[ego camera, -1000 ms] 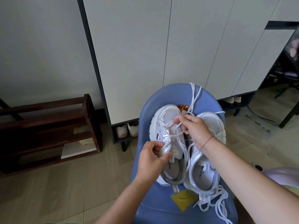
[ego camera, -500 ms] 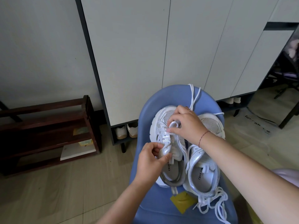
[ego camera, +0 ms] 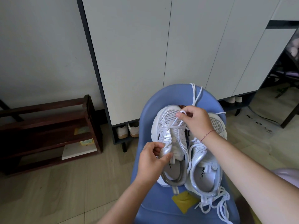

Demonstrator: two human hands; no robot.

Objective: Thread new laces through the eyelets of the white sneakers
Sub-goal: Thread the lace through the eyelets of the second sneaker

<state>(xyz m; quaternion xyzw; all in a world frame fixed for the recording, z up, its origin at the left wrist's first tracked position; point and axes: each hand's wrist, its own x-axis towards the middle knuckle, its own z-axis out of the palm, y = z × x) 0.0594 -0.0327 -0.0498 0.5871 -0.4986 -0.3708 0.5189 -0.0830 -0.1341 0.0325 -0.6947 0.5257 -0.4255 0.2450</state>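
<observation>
Two white and silver sneakers lie side by side on a blue chair (ego camera: 148, 113), toes pointing away from me. My left hand (ego camera: 152, 160) pinches the silver side flap of the left sneaker (ego camera: 166, 126) near its opening. My right hand (ego camera: 197, 120) pinches a white lace (ego camera: 174, 122) above that sneaker's toe, drawn taut from the lowest eyelets. More of this lace runs over the chair's back edge. The right sneaker (ego camera: 205, 172) lies under my right forearm, with a loose lace bundle (ego camera: 215, 202) by its heel.
A yellow paper scrap (ego camera: 182, 201) lies on the seat in front of the sneakers. A tall white cabinet (ego camera: 145, 54) stands behind the chair with shoes (ego camera: 127, 130) beneath it. A dark wooden rack (ego camera: 48, 131) stands at the left on the wood floor.
My right hand has pulled the lace up and away from the eyelets toward the toe, tightening it. My left hand has kept its hold on the sneaker's side.
</observation>
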